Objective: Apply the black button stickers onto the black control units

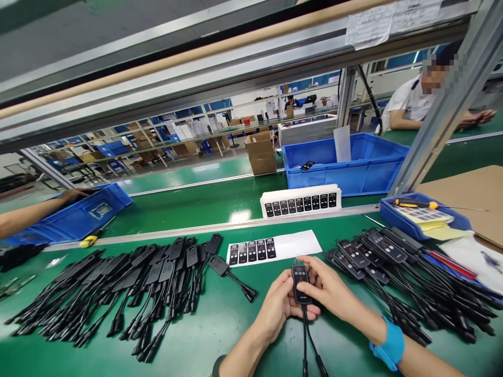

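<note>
Controller (301, 276), just nearside of the label sheet (296, 244), sits in the closed grip of left hand (275, 303) and right hand (329, 287) — judged light and rigid, its leads (305, 337) flexible, best held by the sides.

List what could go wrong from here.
The right hand rests its thumb on the held controller; pressure might mark its printed face.
The screwdriver juts past the blue tray; a knock could tip it off.
Cabled controllers on the right lie overlapped; lifting one may drag others.
</note>
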Demonstrator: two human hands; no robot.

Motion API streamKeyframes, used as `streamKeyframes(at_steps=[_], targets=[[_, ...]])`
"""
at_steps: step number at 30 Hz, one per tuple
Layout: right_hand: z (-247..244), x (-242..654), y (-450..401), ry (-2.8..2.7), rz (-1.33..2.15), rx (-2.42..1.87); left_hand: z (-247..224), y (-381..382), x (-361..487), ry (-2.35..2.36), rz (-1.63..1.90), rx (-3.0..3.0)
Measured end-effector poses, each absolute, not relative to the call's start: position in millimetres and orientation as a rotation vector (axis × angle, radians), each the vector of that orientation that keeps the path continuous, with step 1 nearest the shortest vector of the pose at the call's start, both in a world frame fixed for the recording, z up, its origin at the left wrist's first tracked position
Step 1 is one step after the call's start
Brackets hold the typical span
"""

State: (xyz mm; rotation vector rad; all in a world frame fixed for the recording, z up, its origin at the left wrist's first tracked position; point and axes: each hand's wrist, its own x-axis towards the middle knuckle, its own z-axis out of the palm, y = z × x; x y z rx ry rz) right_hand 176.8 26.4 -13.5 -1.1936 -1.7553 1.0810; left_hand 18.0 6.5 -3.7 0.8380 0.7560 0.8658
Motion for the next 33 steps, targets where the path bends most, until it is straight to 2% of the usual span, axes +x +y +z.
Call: streamKeyframes(at_steps=[7,17,22,25,30,33], targets=[[-3.0,172.9,17.6,-1.678,1.470,-1.004,-2.8,7.2,17.8,0.769,0.940,0.855],[-15.8,163.5,14.7,-1.681,1.325,-1.040,-9.2,4.0,21.5,0.850,0.933,1.089],[-10.7,161.3,10.5,-1.950,0.815,-1.145,-13.9,7.3,21.0,0.809,0.992,0.953],[-4.5,171.6,17.1,-2.123,0.428,-1.219,-11.8,8.1,14.3,0.804,0.973,1.139],[12.2,217.4,39.4,-2.183,-0.215,-1.738,-2.9,13.9,-6.6,1.494,0.803,2.078],[27.6,233.4,49.5,-2.177,-0.460,-1.990,-9.5,22.5,-14.9,1.978,0.490,2.202]])
